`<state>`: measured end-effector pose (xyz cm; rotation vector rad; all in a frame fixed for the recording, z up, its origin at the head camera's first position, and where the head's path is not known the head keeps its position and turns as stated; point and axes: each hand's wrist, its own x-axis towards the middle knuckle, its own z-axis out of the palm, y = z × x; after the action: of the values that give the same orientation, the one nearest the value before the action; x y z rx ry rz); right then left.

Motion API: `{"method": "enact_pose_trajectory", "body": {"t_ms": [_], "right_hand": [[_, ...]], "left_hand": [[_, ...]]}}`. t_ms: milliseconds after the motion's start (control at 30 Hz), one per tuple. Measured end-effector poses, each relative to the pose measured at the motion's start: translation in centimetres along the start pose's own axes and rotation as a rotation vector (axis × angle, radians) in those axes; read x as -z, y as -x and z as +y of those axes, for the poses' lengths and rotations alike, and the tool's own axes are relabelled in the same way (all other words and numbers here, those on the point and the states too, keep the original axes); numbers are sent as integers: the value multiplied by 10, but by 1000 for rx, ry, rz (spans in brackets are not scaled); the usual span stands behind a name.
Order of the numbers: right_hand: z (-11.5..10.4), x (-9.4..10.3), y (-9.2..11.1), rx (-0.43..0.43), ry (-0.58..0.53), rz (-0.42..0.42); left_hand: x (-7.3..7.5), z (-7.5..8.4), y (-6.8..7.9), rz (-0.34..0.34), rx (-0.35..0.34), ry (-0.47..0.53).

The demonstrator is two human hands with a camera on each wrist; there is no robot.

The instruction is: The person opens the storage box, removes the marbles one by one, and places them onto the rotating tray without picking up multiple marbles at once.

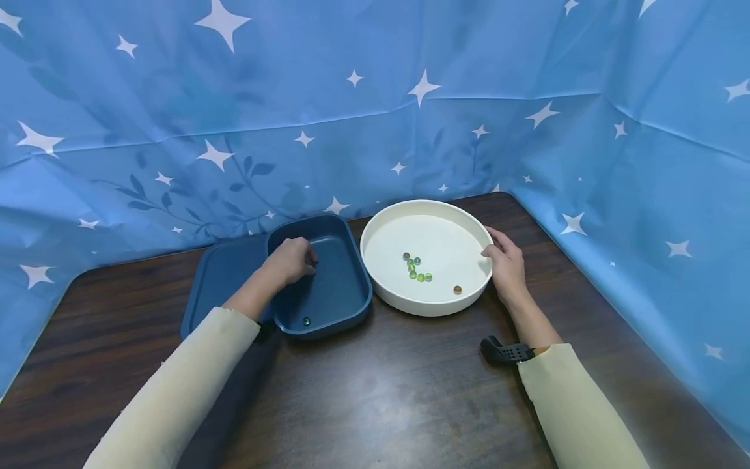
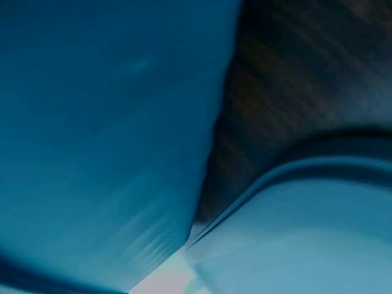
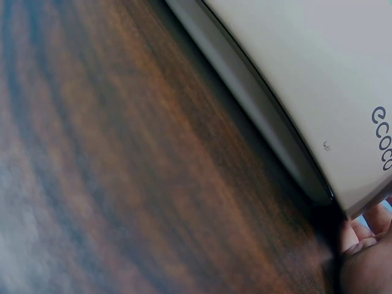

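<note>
My left hand [image 1: 291, 260] reaches down into a deep blue rectangular container [image 1: 342, 306], fingers bent downward. I cannot tell whether a marble is between its fingertips. One dark green marble [image 1: 306, 321] lies near the container's front end. With my right hand [image 1: 507, 264] I grip the right rim of a round white tray [image 1: 430, 308], thumb over the edge. Several green marbles [image 1: 420, 277] cluster left of the tray's middle, and an amber marble [image 1: 458, 290] lies near its front. In the right wrist view, fingers [image 3: 366, 236] hold the edge of the lettered white tray [image 3: 288, 79].
A flat blue lid or tray [image 1: 219, 280] lies partly behind my left forearm, beside the blue container. Everything stands on a dark wooden table [image 1: 375, 404]. A blue star-patterned curtain [image 1: 328, 85] borders its back and right side.
</note>
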<state>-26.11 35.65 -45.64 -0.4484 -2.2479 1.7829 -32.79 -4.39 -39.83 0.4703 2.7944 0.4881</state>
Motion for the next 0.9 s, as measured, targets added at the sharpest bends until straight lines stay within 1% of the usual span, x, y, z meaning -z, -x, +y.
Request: {"method": "enact_pose_trajectory", "body": {"t_ms": [67, 167, 300, 467, 567, 633, 800, 833, 900], "right_hand": [[0, 0, 0, 1, 1, 4], [0, 0, 0, 0, 4, 5], [0, 0, 0, -4, 6, 2], [0, 0, 0, -8, 1, 9], [0, -1, 1, -6, -8, 5], [0, -1, 1, -4, -13, 1], [-1, -2, 1, 0, -9, 4], [-1, -2, 0, -1, -9, 7], [0, -2, 0, -3, -10, 9]], "left_hand": [[-2, -1, 0, 25, -35, 32], [-4, -3, -1, 41, -71, 94], [-5, -5, -3, 29, -86, 144], [-7, -6, -5, 6, -110, 144], [-7, -6, -6, -28, -119, 123], [-5, -4, -5, -66, -119, 106], [-4, 12, -5, -185, -175, 58], [-4, 15, -5, -200, -190, 53], [-7, 20, -6, -208, -211, 58]]}}
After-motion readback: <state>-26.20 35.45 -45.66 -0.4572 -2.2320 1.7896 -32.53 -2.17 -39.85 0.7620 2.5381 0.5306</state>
